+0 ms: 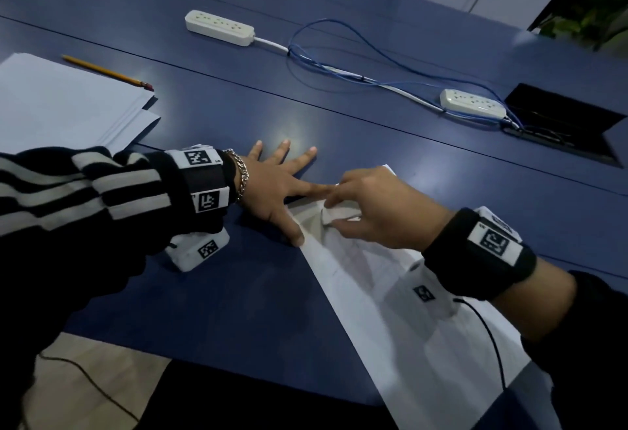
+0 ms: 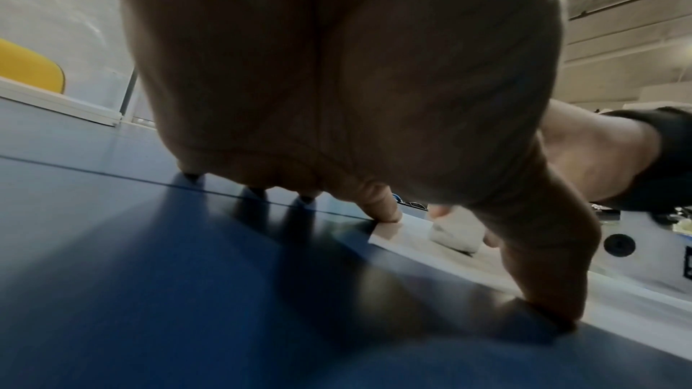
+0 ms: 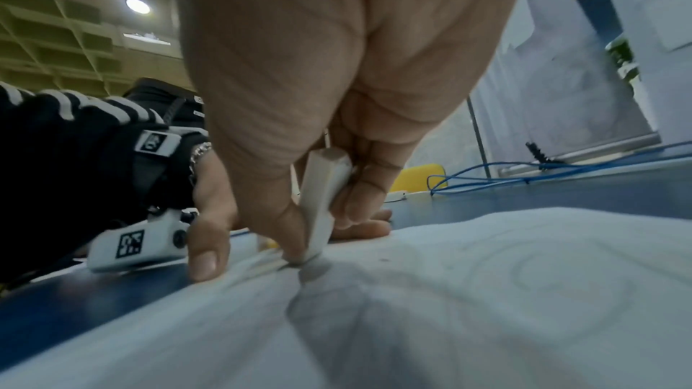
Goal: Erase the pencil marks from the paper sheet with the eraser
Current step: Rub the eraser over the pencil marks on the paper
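A white paper sheet [image 1: 380, 297] with faint pencil lines lies on the blue table [image 1: 238, 293], running from centre to lower right. My right hand [image 1: 373, 212] pinches a white eraser [image 1: 334, 214] between thumb and fingers, its lower end pressed on the sheet near the left edge. In the right wrist view the eraser [image 3: 323, 203] stands nearly upright on the paper sheet [image 3: 487, 292], which is rumpled there. My left hand [image 1: 278, 184] lies flat with fingers spread, its index finger and thumb pressing the sheet's far corner and left edge. The left wrist view shows the eraser [image 2: 455, 234] beyond my thumb.
A stack of white paper [image 1: 61, 106] with a yellow pencil [image 1: 108, 72] lies at the left. Two white power strips [image 1: 219, 26] [image 1: 472, 103] with blue cables [image 1: 373, 65] cross the far table. An open black cable hatch [image 1: 560, 123] is at the right.
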Demonstrator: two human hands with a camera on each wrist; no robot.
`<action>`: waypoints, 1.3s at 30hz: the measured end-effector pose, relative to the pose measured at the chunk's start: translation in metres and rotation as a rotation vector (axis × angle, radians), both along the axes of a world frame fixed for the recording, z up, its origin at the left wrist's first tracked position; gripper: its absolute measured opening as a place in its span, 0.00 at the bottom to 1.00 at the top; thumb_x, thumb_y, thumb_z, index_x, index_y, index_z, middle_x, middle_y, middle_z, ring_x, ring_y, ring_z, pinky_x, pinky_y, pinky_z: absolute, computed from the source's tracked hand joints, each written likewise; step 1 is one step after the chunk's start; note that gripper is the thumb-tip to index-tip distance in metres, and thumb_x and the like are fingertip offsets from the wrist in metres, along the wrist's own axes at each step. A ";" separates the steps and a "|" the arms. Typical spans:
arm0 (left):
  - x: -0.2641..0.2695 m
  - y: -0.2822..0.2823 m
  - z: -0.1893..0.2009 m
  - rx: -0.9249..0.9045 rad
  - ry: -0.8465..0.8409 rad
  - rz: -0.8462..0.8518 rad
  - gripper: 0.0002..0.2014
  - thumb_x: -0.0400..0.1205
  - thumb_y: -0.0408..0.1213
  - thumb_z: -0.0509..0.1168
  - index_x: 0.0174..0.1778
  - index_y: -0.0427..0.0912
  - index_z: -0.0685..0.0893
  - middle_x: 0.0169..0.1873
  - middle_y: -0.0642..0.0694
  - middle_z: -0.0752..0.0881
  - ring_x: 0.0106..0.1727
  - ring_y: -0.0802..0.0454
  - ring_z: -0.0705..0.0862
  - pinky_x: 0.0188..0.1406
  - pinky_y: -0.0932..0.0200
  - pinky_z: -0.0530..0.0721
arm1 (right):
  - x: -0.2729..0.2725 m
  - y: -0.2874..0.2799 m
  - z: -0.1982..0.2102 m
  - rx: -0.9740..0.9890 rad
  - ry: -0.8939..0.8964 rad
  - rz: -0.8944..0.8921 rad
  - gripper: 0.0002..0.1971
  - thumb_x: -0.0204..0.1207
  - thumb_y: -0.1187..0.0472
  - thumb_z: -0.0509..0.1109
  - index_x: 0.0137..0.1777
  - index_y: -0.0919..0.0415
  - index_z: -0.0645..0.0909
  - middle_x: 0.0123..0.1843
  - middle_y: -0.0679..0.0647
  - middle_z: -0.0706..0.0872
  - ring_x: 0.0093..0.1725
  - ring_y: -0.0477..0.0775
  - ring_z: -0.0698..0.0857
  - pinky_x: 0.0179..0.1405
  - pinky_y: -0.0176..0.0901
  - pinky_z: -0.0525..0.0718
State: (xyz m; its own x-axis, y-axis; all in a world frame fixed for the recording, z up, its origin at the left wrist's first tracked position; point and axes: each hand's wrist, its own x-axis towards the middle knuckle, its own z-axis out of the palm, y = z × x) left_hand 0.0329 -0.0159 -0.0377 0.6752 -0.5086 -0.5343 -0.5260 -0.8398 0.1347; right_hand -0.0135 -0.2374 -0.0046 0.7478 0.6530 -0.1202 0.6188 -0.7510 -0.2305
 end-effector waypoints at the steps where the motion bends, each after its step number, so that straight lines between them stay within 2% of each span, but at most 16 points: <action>1: -0.001 0.000 0.000 -0.002 -0.001 0.005 0.51 0.65 0.82 0.69 0.71 0.97 0.35 0.86 0.53 0.22 0.86 0.32 0.23 0.80 0.18 0.30 | -0.005 -0.001 -0.002 0.006 -0.005 -0.003 0.13 0.71 0.47 0.75 0.53 0.49 0.89 0.49 0.49 0.87 0.49 0.55 0.87 0.50 0.52 0.84; 5: -0.002 -0.001 0.002 0.010 -0.003 0.002 0.53 0.65 0.82 0.69 0.75 0.93 0.35 0.86 0.52 0.22 0.86 0.32 0.23 0.79 0.17 0.29 | -0.040 -0.007 -0.005 -0.035 0.143 0.131 0.14 0.73 0.47 0.72 0.55 0.49 0.87 0.48 0.48 0.85 0.49 0.53 0.85 0.52 0.48 0.83; 9: -0.003 -0.003 0.003 0.014 0.004 -0.003 0.53 0.66 0.82 0.69 0.74 0.94 0.34 0.86 0.53 0.21 0.86 0.32 0.23 0.79 0.17 0.30 | -0.019 -0.020 -0.005 0.006 0.019 -0.102 0.16 0.73 0.43 0.73 0.57 0.48 0.88 0.49 0.48 0.86 0.51 0.53 0.85 0.55 0.51 0.83; 13: -0.005 -0.002 0.006 0.003 0.026 -0.003 0.52 0.66 0.82 0.69 0.74 0.94 0.34 0.87 0.52 0.22 0.86 0.33 0.23 0.79 0.17 0.30 | -0.040 -0.025 -0.006 -0.004 0.044 -0.089 0.17 0.74 0.41 0.71 0.59 0.47 0.88 0.51 0.45 0.87 0.52 0.50 0.85 0.56 0.45 0.83; 15: -0.006 -0.001 0.009 -0.024 0.029 -0.028 0.53 0.68 0.80 0.69 0.79 0.90 0.37 0.88 0.51 0.25 0.88 0.35 0.26 0.81 0.19 0.32 | -0.046 -0.040 0.001 0.027 0.022 -0.174 0.17 0.75 0.44 0.73 0.60 0.48 0.88 0.52 0.44 0.88 0.53 0.48 0.86 0.57 0.43 0.82; 17: -0.009 -0.002 0.015 -0.106 0.017 -0.073 0.52 0.72 0.75 0.72 0.86 0.79 0.47 0.90 0.49 0.31 0.90 0.40 0.31 0.87 0.29 0.35 | -0.048 -0.060 0.005 0.028 -0.007 -0.297 0.16 0.76 0.46 0.74 0.62 0.49 0.87 0.53 0.43 0.88 0.54 0.46 0.86 0.57 0.41 0.81; 19: -0.016 -0.008 0.020 -0.215 -0.007 -0.140 0.46 0.78 0.65 0.73 0.90 0.61 0.59 0.92 0.47 0.42 0.91 0.49 0.38 0.88 0.52 0.35 | -0.054 -0.072 0.001 -0.017 0.000 -0.345 0.17 0.77 0.45 0.74 0.64 0.48 0.86 0.54 0.41 0.88 0.55 0.45 0.85 0.58 0.41 0.81; 20: -0.019 -0.013 0.020 -0.255 -0.015 -0.180 0.44 0.80 0.62 0.73 0.89 0.56 0.62 0.92 0.49 0.45 0.91 0.53 0.40 0.88 0.57 0.35 | -0.057 -0.075 -0.002 -0.020 0.015 -0.347 0.17 0.77 0.44 0.74 0.63 0.47 0.86 0.54 0.41 0.87 0.55 0.45 0.85 0.58 0.41 0.81; 21: -0.020 -0.020 0.019 -0.266 -0.012 -0.222 0.44 0.81 0.60 0.73 0.89 0.54 0.62 0.92 0.52 0.46 0.91 0.53 0.40 0.90 0.53 0.36 | -0.059 -0.076 -0.004 -0.015 0.024 -0.340 0.17 0.76 0.44 0.74 0.62 0.47 0.87 0.54 0.40 0.87 0.55 0.44 0.84 0.57 0.40 0.82; 23: -0.020 -0.033 0.017 -0.195 0.017 -0.315 0.49 0.80 0.61 0.74 0.92 0.55 0.54 0.92 0.56 0.41 0.91 0.51 0.36 0.90 0.39 0.39 | -0.057 -0.076 -0.004 -0.017 0.033 -0.316 0.16 0.76 0.44 0.74 0.61 0.47 0.88 0.52 0.41 0.87 0.53 0.45 0.85 0.56 0.43 0.83; 25: -0.016 -0.042 0.014 -0.117 0.047 -0.359 0.55 0.78 0.63 0.75 0.93 0.58 0.44 0.91 0.57 0.36 0.91 0.48 0.32 0.89 0.33 0.38 | -0.052 -0.073 0.002 -0.041 0.042 -0.318 0.17 0.75 0.45 0.74 0.61 0.49 0.88 0.51 0.43 0.87 0.53 0.47 0.85 0.55 0.45 0.84; 27: -0.012 -0.046 0.012 -0.082 0.065 -0.370 0.59 0.76 0.65 0.75 0.91 0.62 0.39 0.90 0.58 0.32 0.90 0.46 0.31 0.87 0.27 0.37 | -0.051 -0.067 0.007 -0.041 0.031 -0.314 0.17 0.74 0.44 0.73 0.60 0.49 0.88 0.50 0.45 0.87 0.52 0.48 0.85 0.55 0.46 0.83; 32: -0.007 -0.044 0.006 -0.001 0.069 -0.350 0.62 0.71 0.72 0.75 0.87 0.73 0.34 0.87 0.63 0.26 0.89 0.45 0.27 0.80 0.16 0.35 | -0.067 -0.033 0.001 -0.022 0.066 -0.094 0.14 0.74 0.44 0.69 0.49 0.52 0.88 0.44 0.48 0.86 0.47 0.48 0.81 0.48 0.43 0.79; 36: -0.007 -0.044 0.007 0.022 0.071 -0.317 0.62 0.69 0.74 0.75 0.85 0.78 0.33 0.86 0.65 0.24 0.89 0.42 0.26 0.77 0.11 0.39 | -0.063 -0.029 -0.004 0.017 -0.021 -0.199 0.12 0.73 0.47 0.73 0.49 0.54 0.87 0.45 0.51 0.83 0.47 0.57 0.85 0.44 0.51 0.84; 39: -0.007 -0.044 0.007 0.042 0.072 -0.325 0.63 0.68 0.76 0.74 0.84 0.78 0.31 0.85 0.66 0.23 0.88 0.42 0.25 0.76 0.10 0.39 | -0.090 -0.013 -0.003 -0.024 0.078 -0.056 0.11 0.76 0.48 0.70 0.51 0.53 0.86 0.46 0.50 0.81 0.44 0.57 0.84 0.45 0.52 0.84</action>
